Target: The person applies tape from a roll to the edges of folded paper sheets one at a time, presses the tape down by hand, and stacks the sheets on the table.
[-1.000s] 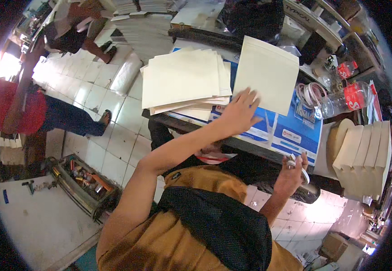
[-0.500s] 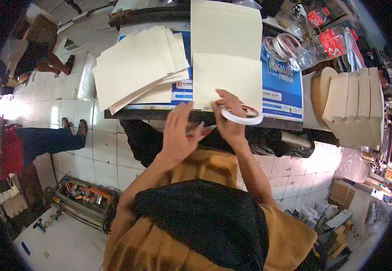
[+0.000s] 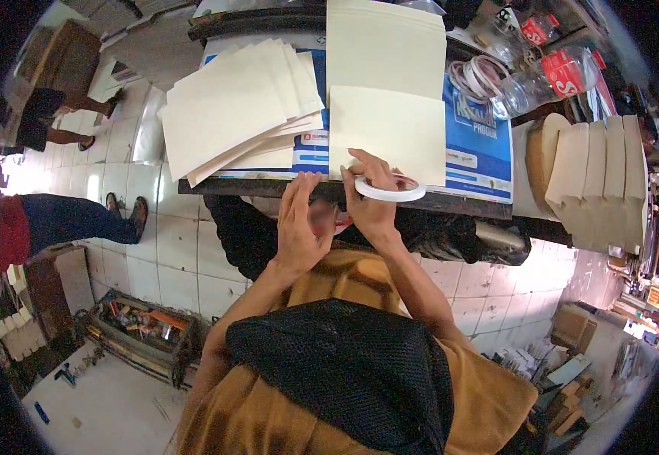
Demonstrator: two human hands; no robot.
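A cream card sheet (image 3: 386, 125) lies at the table's front edge, below a taller stack of cream sheets (image 3: 386, 38). My right hand (image 3: 373, 208) is at the sheet's near edge with its fingers bent. A narrow white roll of tape (image 3: 394, 192) is looped at this hand, its ring sticking out to the right. My left hand (image 3: 301, 224) is just left of it, fingers stretched upward and fingertips at the table edge, holding nothing I can see. To the left, fanned cream sheets (image 3: 231, 110) overlap in a loose pile.
A blue printed sheet (image 3: 485, 163) covers the table. Several tape rolls (image 3: 481, 76) lie beside a clear plastic bottle (image 3: 530, 87) at the right. Thick cream paper bundles (image 3: 591, 171) stand farther right. A toolbox (image 3: 144, 330) sits at lower left, and another person's legs (image 3: 79, 227) extend at left.
My right hand and the tape roll have shifted slightly left, nearer my left hand. My left hand's fingers have straightened a little at the table edge.
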